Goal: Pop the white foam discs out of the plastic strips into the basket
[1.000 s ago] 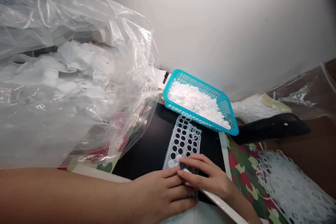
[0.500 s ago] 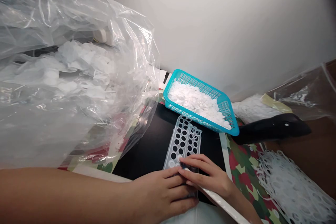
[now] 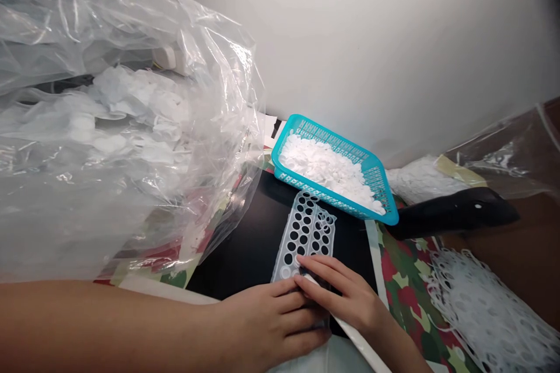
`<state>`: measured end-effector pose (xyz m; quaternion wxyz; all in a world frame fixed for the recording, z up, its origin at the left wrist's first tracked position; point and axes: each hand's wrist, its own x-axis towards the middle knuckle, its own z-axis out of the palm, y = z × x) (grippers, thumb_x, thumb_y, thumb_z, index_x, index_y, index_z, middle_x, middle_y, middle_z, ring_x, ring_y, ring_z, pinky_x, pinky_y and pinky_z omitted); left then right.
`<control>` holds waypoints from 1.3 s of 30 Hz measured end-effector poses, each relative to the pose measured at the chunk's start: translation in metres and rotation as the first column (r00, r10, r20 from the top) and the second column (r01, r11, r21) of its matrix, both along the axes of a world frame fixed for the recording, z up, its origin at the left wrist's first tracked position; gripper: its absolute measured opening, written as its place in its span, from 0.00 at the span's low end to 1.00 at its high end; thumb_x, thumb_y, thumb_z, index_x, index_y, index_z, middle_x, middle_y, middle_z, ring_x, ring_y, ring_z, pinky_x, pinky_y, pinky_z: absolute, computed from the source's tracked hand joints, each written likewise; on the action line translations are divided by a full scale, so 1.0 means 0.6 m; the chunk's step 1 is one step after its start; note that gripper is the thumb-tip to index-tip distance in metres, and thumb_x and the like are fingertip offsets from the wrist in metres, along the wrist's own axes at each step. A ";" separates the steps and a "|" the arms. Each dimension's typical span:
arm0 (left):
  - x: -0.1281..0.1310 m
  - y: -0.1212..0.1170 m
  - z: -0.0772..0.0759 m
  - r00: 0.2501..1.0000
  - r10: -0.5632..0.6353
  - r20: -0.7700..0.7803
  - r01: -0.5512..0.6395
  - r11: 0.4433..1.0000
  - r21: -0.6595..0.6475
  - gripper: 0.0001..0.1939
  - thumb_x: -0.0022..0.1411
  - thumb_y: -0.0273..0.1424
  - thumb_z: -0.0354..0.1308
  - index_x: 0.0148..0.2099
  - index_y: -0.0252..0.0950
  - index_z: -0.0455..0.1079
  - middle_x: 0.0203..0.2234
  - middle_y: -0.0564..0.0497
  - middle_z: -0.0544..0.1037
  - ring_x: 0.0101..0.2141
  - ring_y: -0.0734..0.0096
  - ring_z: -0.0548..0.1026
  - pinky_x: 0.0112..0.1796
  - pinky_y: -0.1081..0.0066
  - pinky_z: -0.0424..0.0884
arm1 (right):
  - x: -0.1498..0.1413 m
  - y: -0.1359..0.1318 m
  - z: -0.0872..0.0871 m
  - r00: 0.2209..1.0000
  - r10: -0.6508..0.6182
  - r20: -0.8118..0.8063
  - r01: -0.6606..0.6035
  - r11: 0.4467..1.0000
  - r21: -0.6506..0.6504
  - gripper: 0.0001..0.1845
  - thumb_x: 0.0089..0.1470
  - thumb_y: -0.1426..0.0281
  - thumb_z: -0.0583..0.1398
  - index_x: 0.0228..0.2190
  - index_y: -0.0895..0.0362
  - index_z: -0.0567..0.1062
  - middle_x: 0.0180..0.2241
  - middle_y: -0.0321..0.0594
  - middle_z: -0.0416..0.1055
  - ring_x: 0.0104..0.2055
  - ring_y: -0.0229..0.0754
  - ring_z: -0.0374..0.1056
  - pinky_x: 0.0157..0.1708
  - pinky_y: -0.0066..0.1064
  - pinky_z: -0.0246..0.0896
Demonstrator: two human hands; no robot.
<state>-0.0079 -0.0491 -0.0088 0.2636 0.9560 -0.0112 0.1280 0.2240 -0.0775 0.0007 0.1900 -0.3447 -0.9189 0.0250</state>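
A translucent plastic sheet [image 3: 294, 239] with rows of round holes lies on a black board [image 3: 245, 245]. My left hand [image 3: 280, 320] rests across its near end, fingers close together and curled over the sheet, holding it down. Beside it, my right hand [image 3: 345, 288] is closed around a slim white stick [image 3: 361, 341] that slants toward the bottom edge. The right fingertips touch the sheet near a small white disc [image 3: 286, 273] that fills one of its holes. My fingers hide the stick's tip.
Behind the board stands a turquoise basket [image 3: 335, 207] heaped with white discs [image 3: 326, 166]. A large clear bag [image 3: 196, 128] of white pieces bulges on the left. To the right are a black handle-like object [image 3: 459, 213] and a pile of punched-out plastic sheets [image 3: 490, 309].
The near end of the white stick has swung left under my right hand. My right fingertips have shifted slightly up and left on the sheet. My left hand stays in place.
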 end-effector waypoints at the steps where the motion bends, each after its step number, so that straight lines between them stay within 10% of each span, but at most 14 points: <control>1: 0.000 0.000 0.001 1.000 0.001 -0.003 -0.001 1.000 -0.002 0.36 0.56 0.31 0.51 0.65 0.23 0.52 0.61 0.37 0.62 0.62 0.54 0.59 0.64 0.56 0.44 | -0.002 0.001 -0.003 1.000 -0.004 -0.012 0.004 1.000 0.013 0.17 0.62 0.76 0.55 0.51 0.56 0.73 0.51 0.47 0.73 0.53 0.43 0.69 0.51 0.33 0.70; 16: -0.003 0.000 -0.011 1.000 -0.028 0.000 0.028 0.998 -0.053 0.32 0.65 0.32 0.45 0.68 0.24 0.48 0.67 0.41 0.47 0.66 0.57 0.42 0.65 0.58 0.39 | 0.000 0.004 0.017 0.923 -0.214 -0.320 0.228 0.974 0.006 0.25 0.58 0.84 0.54 0.53 0.52 0.71 0.49 0.43 0.74 0.51 0.45 0.70 0.47 0.36 0.70; 22: -0.004 0.000 -0.010 1.000 -0.024 -0.017 0.024 0.999 -0.025 0.35 0.62 0.32 0.48 0.68 0.23 0.47 0.67 0.40 0.46 0.66 0.55 0.42 0.65 0.57 0.41 | 0.035 0.006 0.041 0.791 -0.425 -0.440 0.532 0.833 0.150 0.21 0.58 0.81 0.56 0.50 0.52 0.74 0.49 0.42 0.74 0.49 0.46 0.72 0.50 0.37 0.67; 26: -0.003 -0.003 -0.017 1.000 -0.003 -0.012 0.003 1.000 -0.006 0.34 0.63 0.32 0.46 0.68 0.26 0.46 0.67 0.44 0.45 0.66 0.58 0.41 0.65 0.59 0.40 | 0.054 0.007 0.041 0.965 -0.190 -0.183 0.192 0.981 -0.007 0.16 0.59 0.78 0.56 0.47 0.55 0.76 0.47 0.44 0.75 0.48 0.42 0.73 0.48 0.29 0.69; 29: -0.003 -0.003 -0.018 1.000 0.011 -0.022 -0.012 1.000 -0.012 0.33 0.64 0.32 0.45 0.69 0.28 0.45 0.67 0.44 0.45 0.66 0.59 0.42 0.65 0.60 0.39 | 0.053 0.008 0.031 1.000 -0.007 -0.017 0.005 0.989 -0.150 0.15 0.61 0.76 0.56 0.49 0.57 0.75 0.49 0.47 0.74 0.50 0.41 0.71 0.48 0.26 0.69; 39: 0.002 -0.004 -0.022 1.000 -0.006 -0.006 0.006 0.997 -0.078 0.30 0.68 0.30 0.43 0.69 0.26 0.45 0.67 0.41 0.47 0.66 0.59 0.44 0.65 0.59 0.38 | 0.057 -0.007 0.020 0.998 -0.037 0.059 0.051 0.967 -0.249 0.18 0.63 0.70 0.55 0.53 0.48 0.72 0.52 0.42 0.72 0.51 0.40 0.70 0.49 0.27 0.69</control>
